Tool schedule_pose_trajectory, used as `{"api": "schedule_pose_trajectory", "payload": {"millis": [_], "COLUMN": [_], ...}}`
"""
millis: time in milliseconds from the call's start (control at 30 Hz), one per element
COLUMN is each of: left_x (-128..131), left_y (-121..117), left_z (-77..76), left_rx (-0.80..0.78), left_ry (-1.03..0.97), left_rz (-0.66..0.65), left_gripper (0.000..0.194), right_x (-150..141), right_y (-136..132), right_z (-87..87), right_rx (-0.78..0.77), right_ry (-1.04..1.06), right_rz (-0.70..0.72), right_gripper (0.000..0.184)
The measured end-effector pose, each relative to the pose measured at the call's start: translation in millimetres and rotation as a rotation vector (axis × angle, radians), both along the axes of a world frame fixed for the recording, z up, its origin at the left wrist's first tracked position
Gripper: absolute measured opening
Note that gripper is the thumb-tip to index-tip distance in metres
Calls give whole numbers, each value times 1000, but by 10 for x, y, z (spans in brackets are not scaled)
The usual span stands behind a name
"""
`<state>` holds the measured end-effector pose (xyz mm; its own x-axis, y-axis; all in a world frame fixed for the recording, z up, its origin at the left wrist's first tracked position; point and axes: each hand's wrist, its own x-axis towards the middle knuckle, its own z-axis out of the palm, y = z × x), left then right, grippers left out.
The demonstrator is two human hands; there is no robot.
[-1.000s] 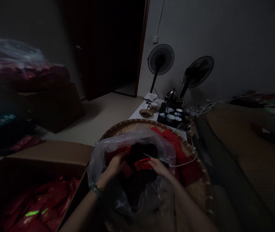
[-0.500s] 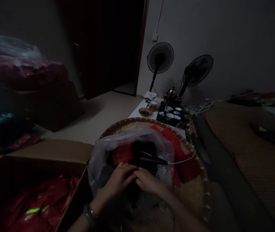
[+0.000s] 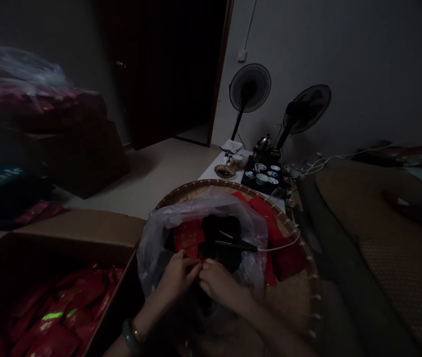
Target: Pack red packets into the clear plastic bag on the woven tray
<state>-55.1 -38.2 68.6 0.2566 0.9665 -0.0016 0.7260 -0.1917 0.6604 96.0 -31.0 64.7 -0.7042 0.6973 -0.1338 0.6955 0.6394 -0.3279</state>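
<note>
Quickly, left to right: we have the open cardboard box point(image 3: 80, 228) beside the left edge of the round woven tray point(image 3: 315, 297), with a loose heap of red packets point(image 3: 57, 339) inside. Next, over the tray's left half, the clear plastic bag point(image 3: 151, 235) gapes open. In its mouth we see a red piece with green marks point(image 3: 188, 235), just beyond the left hand point(image 3: 177, 278). The left hand's thumb and fingers are drawn together, meeting the right hand point(image 3: 220, 283), whose fingers are curled in. A sliver of red shows at the fingertips, but we cannot tell what either hand pinches, if anything.

Right of that, a slim dark tool point(image 3: 238, 245) lies over the bag's mouth, its pale cord point(image 3: 281, 247) looping toward the tray's right edge. More flat red pieces point(image 3: 265, 210) spread from the far edge down the right side.

Handling, our guess: red pieces light, thin, bendy, maybe slick, easily creased; best taken by an edge or corner. The bag looks limp and likely to snag.

Hard to make out: the dark contents point(image 3: 220, 223) of the bag, anything under the palms, the tray's near edge lost in shadow.
</note>
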Motion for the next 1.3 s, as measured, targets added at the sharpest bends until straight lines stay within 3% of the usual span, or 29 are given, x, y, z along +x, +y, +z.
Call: {"api": "schedule_pose_trajectory", "payload": {"millis": [200,400,567,733,800,867,967,1133,1300], "left_x": [-123,-88,-33,-59,-72,-77,-69,-64,-97], "left_y": [106,249,413,502,505,502,491,454,426], "left_z": [30,222,211,79,54,42,24,3,109], "left_rx": [-108,-140,-109,-136,-147,-165,-183,-170,-132], "left_ry": [107,387,359,267,220,188,176,132,113], "left_rz": [-18,-63,43,-29,-65,-72,-58,-78,-61], "left_gripper": [26,37,30,27,28,29,32,40,45], "right_x": [-35,-44,-48,23,99,191,299,227,73], "right_y": [20,154,280,302,359,486,761,1070,1083], "right_z": [-32,-23,-57,-199,-270,-350,-465,-549,-560], "right_rx": [138,197,236,216,183,158,162,115,146], "right_ry": [-95,-72,76,382,545,624,440,-40,-117], "right_rz": [81,66,76,110,56,-94,-304,-197,-192], "right_gripper": [19,16,6,6,4,13,34,80,73]}}
